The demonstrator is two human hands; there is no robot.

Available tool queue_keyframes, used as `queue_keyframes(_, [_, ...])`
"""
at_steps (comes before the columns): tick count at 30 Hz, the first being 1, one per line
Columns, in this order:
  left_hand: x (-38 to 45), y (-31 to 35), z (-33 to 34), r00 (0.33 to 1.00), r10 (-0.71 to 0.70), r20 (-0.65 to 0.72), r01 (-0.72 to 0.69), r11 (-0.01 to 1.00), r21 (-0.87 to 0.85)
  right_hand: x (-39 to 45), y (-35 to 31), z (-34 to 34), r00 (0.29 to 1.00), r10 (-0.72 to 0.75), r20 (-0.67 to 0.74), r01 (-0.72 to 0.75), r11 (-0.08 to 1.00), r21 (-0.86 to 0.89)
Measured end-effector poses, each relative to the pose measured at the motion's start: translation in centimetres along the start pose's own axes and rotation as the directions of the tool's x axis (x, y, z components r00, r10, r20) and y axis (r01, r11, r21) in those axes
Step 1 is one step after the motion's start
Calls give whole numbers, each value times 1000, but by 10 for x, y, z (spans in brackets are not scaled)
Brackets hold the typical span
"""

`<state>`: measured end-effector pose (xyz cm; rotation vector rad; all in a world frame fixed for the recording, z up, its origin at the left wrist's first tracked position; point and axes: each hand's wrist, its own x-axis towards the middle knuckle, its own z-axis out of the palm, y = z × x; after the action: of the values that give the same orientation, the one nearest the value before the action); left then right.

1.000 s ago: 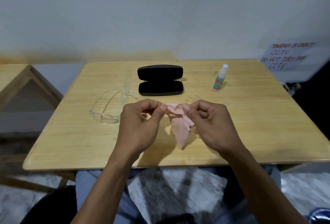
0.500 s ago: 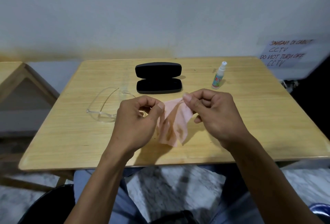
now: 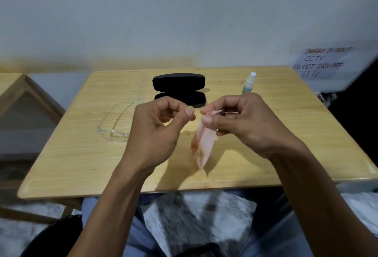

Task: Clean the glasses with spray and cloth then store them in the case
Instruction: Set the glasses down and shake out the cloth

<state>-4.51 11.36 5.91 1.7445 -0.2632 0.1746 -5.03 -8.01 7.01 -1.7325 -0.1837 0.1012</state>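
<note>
The small pink cloth (image 3: 204,144) hangs down over the wooden table (image 3: 81,164), pinched at its top edge by my right hand (image 3: 245,121). My left hand (image 3: 157,130) is just left of it, fingers curled against the thumb, with a small gap to the cloth and nothing visible in it. Clear glasses (image 3: 114,127) lie on the table left of my left hand, arms unfolded. Behind my hands the black case (image 3: 179,83) lies open. The spray bottle (image 3: 248,84) stands upright behind my right hand, its lower part hidden.
A second wooden table (image 3: 12,84) stands to the left. A handwritten paper sign (image 3: 319,62) hangs at the right by the wall. A dark round seat (image 3: 51,236) shows at the bottom left, and my knees are under the table's near edge.
Both hands held the cloth spread between them earlier. Now the left hand has let go and the cloth hangs folded from the right hand alone, raised a little higher.
</note>
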Motion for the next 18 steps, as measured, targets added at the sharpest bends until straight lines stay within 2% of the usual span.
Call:
queue_keyframes(4, [3, 3, -1, 997, -25, 73, 17, 995, 97, 2, -2, 3, 999, -30, -21, 31, 998, 52])
queue_keyframes(9, [7, 6, -2, 990, -23, 137, 27, 999, -29, 7, -10, 5, 997, -28, -70, 35, 994, 100])
queue_keyframes(12, [7, 9, 1, 997, 6, 79, -2, 998, -60, 7, -10, 7, 997, -1, -79, 11, 993, 116])
queue_keyframes(18, [13, 9, -8, 996, -73, -41, 65, 982, -177, 1, 2, 9, 989, 60, 132, -57, 998, -31])
